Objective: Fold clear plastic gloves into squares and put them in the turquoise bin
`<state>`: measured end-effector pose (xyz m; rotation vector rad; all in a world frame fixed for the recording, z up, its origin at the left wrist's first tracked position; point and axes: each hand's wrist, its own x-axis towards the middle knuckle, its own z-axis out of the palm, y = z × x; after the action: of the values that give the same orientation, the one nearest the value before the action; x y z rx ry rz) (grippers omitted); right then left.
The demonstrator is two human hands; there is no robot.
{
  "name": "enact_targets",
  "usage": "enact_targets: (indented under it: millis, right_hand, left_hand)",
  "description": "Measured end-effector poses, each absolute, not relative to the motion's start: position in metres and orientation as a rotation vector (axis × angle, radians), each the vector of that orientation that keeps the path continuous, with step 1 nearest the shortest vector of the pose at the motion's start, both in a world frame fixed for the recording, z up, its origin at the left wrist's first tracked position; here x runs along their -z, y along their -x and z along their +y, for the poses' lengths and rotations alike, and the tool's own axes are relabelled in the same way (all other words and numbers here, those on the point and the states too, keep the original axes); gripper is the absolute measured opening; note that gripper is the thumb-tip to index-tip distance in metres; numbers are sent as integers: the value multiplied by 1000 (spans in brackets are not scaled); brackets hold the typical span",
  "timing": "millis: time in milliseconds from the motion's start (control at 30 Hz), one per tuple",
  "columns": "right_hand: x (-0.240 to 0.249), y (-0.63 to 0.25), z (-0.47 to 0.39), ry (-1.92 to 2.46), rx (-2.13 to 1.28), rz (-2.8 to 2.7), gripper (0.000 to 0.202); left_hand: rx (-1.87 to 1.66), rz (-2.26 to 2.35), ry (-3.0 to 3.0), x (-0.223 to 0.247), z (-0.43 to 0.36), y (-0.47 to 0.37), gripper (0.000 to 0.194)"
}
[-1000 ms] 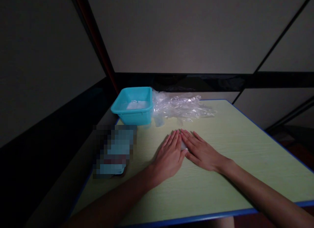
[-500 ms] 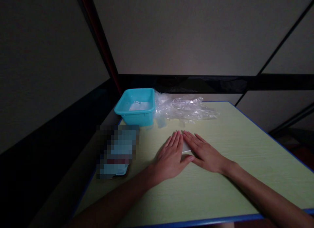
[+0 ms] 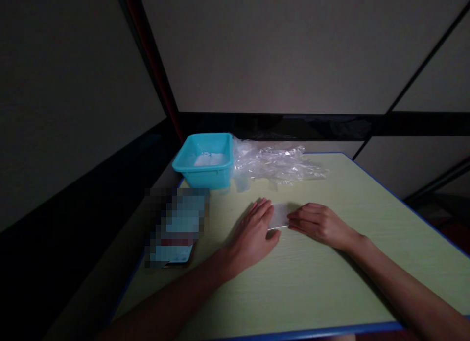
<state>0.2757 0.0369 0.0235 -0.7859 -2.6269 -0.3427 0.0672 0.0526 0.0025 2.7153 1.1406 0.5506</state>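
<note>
A small, flat, translucent packet (image 3: 279, 216) lies on the pale green table between my hands. My left hand (image 3: 254, 233) rests flat over its left end, fingers stretched forward and thumb apart. At the right edge of the packet, my right hand (image 3: 318, 223) has its fingers bent and pressed together, with the fingertips on that edge. The part of the packet under my left hand is hidden.
A turquoise basket (image 3: 205, 177) with white pieces inside stands at the back left. Crumpled clear plastic bags (image 3: 282, 164) lie beside it. A pixelated flat object (image 3: 181, 223) is at the left edge of the table (image 3: 330, 292).
My right hand has moved away from my left hand to the right, and its fingers have bent and closed at the packet's edge. More of the packet shows. My left hand has barely moved.
</note>
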Motion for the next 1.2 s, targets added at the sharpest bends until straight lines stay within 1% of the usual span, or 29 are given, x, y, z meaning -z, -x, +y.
enact_targets:
  millis: [167, 333, 467, 600, 733, 867, 933, 1000, 1100, 1200]
  right_hand:
    - [-27, -270, 36, 727, 444, -2691, 26]
    - [-22, -271, 37, 693, 473, -2682, 23]
    - [-17, -270, 40, 753, 432, -2617, 21]
    - [-14, -267, 44, 830, 315, -2540, 17]
    - [-12, -265, 43, 951, 20, -2347, 16]
    - [-13, -263, 40, 1119, -476, -1891, 7]
    - [-13, -260, 40, 1109, -726, -1664, 10]
    - [-14, -257, 41, 1056, -941, -1487, 14]
    - [-12, -255, 41, 974, -1126, -1307, 21]
    - [-10, -254, 40, 914, -1178, -1256, 24]
  left_hand:
    - [-615, 1136, -2702, -1, 54, -68, 48]
    - [-637, 1114, -2686, -5, 54, -69, 43]
    - [-672, 1102, -2691, -7, 53, -69, 43]
    - [-713, 1086, -2670, -7, 53, -69, 37]
    - [-837, 1076, -2546, -7, 55, -70, 26]
    - [-1057, 974, -2277, -9, 56, -72, 14]
    - [-1138, 883, -2104, -10, 56, -75, 9]
    - [-1159, 837, -1869, -11, 57, -78, 12]
    - [-1117, 814, -1612, -10, 59, -83, 13]
    - [-1087, 797, -1527, -10, 61, -87, 8]
